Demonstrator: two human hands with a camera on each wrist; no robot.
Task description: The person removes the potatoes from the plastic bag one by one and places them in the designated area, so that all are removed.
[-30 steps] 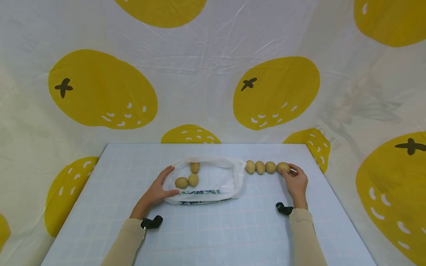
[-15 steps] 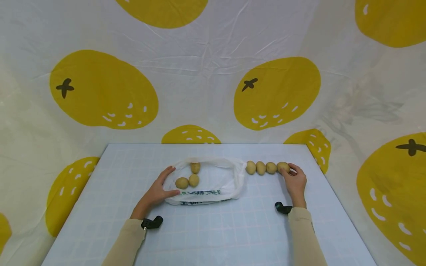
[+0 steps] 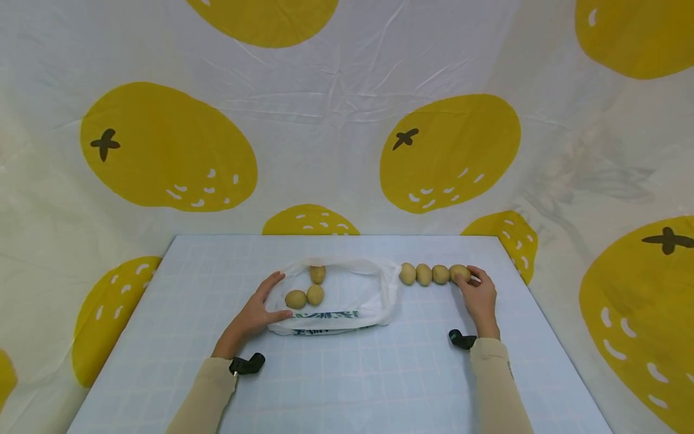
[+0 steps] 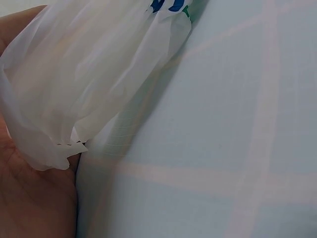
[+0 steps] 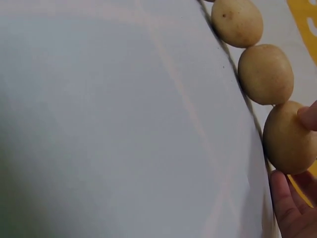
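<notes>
A white plastic bag with blue-green print lies with its mouth spread wide in the head view. Inside it are three potatoes. My left hand holds the bag's left end, thumb at the front rim and fingers at the back; in the left wrist view the thin plastic hangs over the palm. To the right of the bag several potatoes stand in a row. Between thumb and fingers my right hand grips the rightmost potato, which touches its neighbour in the right wrist view.
The table has a pale blue checked cover. Behind it hangs a white cloth printed with large yellow fruit. The row's leftmost potato sits right at the bag's right edge.
My right hand has shifted very slightly to the left with its potato, closer to the row. The left hand, the bag and the potatoes inside have stayed put.
</notes>
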